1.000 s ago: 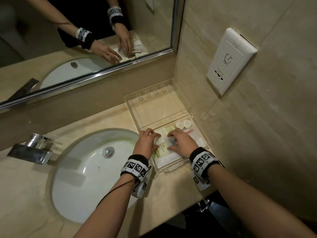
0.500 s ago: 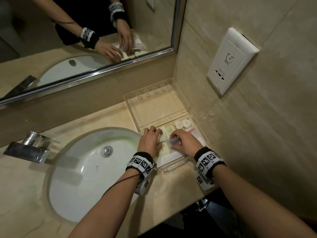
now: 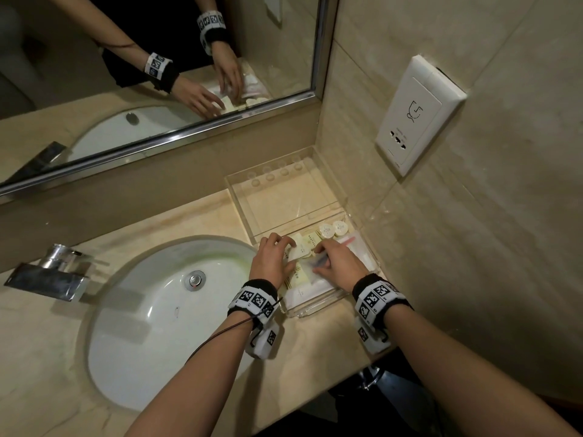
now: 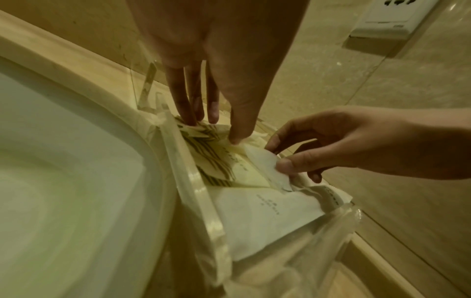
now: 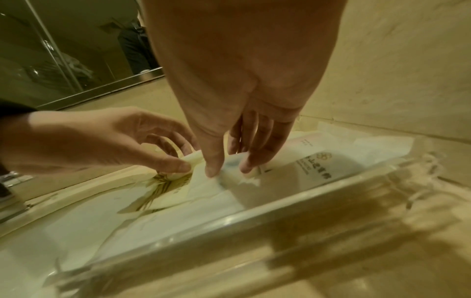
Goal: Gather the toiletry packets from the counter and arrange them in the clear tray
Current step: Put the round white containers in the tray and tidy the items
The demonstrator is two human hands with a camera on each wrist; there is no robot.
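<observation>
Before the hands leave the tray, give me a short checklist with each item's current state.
1. Packets inside the clear tray: ok, none visible on the counter.
2. Left hand on the striped packet: ok, fingertips pressing it.
3. Right hand pinching a white packet: ok.
4. Two round white items at the tray's far end: ok.
5. Packets lying flat and neat: not ok, they overlap, crumpled.
6. Packets under the hands: cannot tell.
</observation>
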